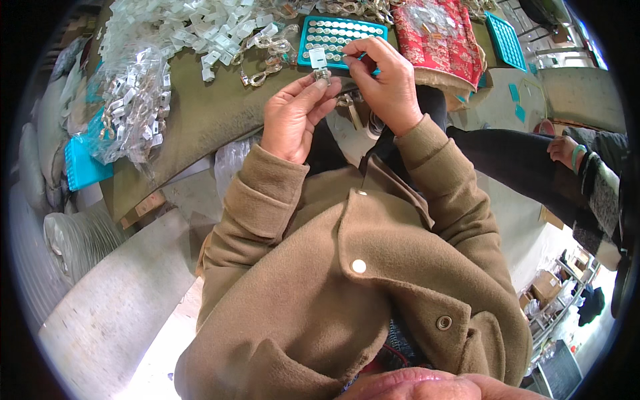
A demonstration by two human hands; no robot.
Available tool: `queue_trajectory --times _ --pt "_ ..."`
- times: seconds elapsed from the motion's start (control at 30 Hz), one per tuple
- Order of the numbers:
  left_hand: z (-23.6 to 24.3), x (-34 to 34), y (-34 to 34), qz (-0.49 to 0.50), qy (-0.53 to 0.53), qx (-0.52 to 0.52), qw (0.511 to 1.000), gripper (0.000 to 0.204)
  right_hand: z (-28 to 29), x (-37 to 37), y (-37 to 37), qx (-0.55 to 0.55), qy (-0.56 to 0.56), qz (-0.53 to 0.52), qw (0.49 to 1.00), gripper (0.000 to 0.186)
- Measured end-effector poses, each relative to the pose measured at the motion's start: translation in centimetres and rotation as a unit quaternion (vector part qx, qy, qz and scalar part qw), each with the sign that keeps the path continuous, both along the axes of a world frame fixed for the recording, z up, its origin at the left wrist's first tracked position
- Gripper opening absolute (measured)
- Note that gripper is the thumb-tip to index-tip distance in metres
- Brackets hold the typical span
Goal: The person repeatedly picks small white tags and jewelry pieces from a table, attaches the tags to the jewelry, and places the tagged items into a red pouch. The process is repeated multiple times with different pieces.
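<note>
My left hand (291, 119) is closed, thumb against fingers, on a small shiny piece (323, 75) with a white plastic tag (317, 57) standing up from it. The piece's exact kind is too small to tell. My right hand (390, 85) is just to the right, in front of the blue tray (303, 52). Its thumb and forefinger are bent together in a pinch, and anything between them is too small to make out. Rows of small round whitish pieces (330, 31) fill the tray behind both hands.
A large heap of white plastic tags (200, 27) covers the table's (207, 113) far left, near coiled chain-like strands (267, 72). A clear bag of tagged pieces (137, 100) lies at the left edge. Red patterned cloth (437, 50) is at right, and another person's hand (564, 150) farther right.
</note>
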State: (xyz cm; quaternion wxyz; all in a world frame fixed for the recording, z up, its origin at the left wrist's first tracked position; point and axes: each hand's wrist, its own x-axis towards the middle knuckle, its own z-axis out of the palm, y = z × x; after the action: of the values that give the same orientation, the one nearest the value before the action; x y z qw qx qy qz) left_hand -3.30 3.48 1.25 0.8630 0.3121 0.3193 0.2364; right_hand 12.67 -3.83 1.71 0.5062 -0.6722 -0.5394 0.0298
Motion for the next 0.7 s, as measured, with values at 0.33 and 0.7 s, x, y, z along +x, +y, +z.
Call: queue_trajectory --times 0.33,0.7 --pt "0.4 0.3 -1.0 -0.016 0.009 0.036 0.999 0.025 0.9 -1.2 -1.1 0.068 -0.052 0.040 0.996 0.017" --pt "0.7 0.8 -2.5 0.060 0.013 0.089 0.994 0.028 1.0 -1.3 -1.7 0.077 -0.158 0.072 0.982 0.023"
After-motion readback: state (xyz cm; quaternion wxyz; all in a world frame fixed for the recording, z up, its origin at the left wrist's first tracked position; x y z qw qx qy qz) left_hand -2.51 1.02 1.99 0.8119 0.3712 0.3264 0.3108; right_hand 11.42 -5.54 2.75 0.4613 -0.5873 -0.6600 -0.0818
